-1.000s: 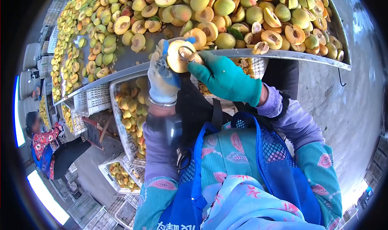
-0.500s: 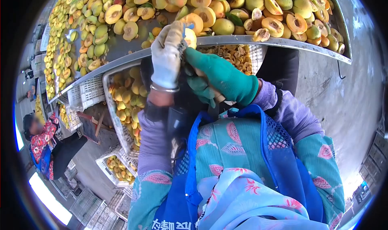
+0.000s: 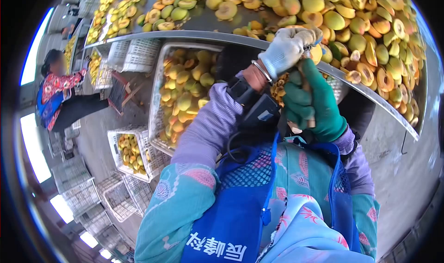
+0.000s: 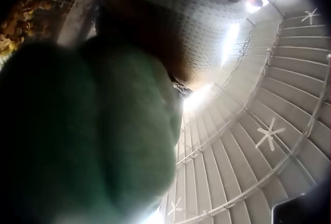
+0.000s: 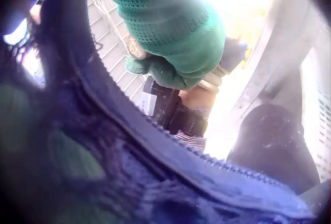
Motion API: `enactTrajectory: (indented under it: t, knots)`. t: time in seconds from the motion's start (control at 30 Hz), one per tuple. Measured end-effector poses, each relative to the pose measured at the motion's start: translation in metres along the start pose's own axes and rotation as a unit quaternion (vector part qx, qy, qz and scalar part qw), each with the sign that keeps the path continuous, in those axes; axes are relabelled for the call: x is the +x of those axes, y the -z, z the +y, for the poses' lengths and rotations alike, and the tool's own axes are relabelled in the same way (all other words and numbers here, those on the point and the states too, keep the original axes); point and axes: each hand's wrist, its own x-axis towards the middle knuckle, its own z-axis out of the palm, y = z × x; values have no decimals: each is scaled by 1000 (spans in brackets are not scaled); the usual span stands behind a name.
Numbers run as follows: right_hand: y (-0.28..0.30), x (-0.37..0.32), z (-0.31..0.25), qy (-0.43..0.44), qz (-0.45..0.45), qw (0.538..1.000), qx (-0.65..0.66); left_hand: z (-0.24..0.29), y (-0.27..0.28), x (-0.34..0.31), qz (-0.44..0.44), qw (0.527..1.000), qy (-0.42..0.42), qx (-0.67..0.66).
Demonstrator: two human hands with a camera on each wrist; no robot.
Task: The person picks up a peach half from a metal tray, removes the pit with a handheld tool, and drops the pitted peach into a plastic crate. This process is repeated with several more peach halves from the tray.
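Over the metal table's edge, the left hand in a white glove [image 3: 287,50] curls its fingers round a yellow fruit [image 3: 316,54], mostly hidden behind the glove. Just below it, the right hand in a green glove [image 3: 319,101] grips a wooden-handled tool [image 3: 311,123], whose working end by the fruit is hard to make out. In the left wrist view, the blurred green glove [image 4: 119,126] lies close to the white glove [image 4: 199,35]. The handle's end [image 5: 136,47] sticks out beside the green glove [image 5: 176,38] in the right wrist view.
The metal table [image 3: 208,34] bears many fruit halves. Beneath its edge stands a white crate [image 3: 156,96] of fruit, with a smaller crate [image 3: 147,157] beside it. Another person [image 3: 58,89] sits at the left, near a stool [image 3: 121,92].
The head view has turned, so hands and table appear farther right. The fruit's cut face, plain a second ago, is now mostly hidden by the white glove, and the right hand has shifted below it.
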Motion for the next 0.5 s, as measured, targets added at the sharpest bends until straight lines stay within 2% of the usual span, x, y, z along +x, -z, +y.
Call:
enactTrajectory:
  t: [0.1, 0.13, 0.2, 0.23, 0.27, 0.33, 0.37, 0.4, 0.47, 0.5]
  knots:
    - [-3, 2, 3, -5, -33, 999, 20, -13, 6, -1, 30, 993, -17, -113]
    - [-5, 2, 5, 11, -3, 998, -60, -12, 7, -3, 37, 988, -26, -146]
    - [-8, 6, 15, 80, 64, 967, -233, -8, 9, -11, 38, 994, -73, -77]
    - [-8, 8, 14, 33, 9, 991, -133, -5, 10, -13, 36, 994, -98, -43]
    - [-7, 10, 11, -13, -45, 998, -32, -4, 14, -13, 25, 995, -74, -66]
    - [-7, 11, 9, -74, -162, 969, 172, -13, 23, -11, 2, 988, -45, -148]
    - [-4, 13, 10, -86, -233, 951, 182, -7, 19, -16, 35, 979, -21, -202]
    - [-4, 12, 7, -103, -238, 952, 164, -1, 15, -21, 72, 964, 0, -256]
    - [-4, 6, 6, -136, -253, 950, 126, 6, 34, -45, 185, 954, -9, -235]
    - [2, 2, 4, -129, -205, 966, 92, 9, 44, -58, 240, 945, -11, -221]
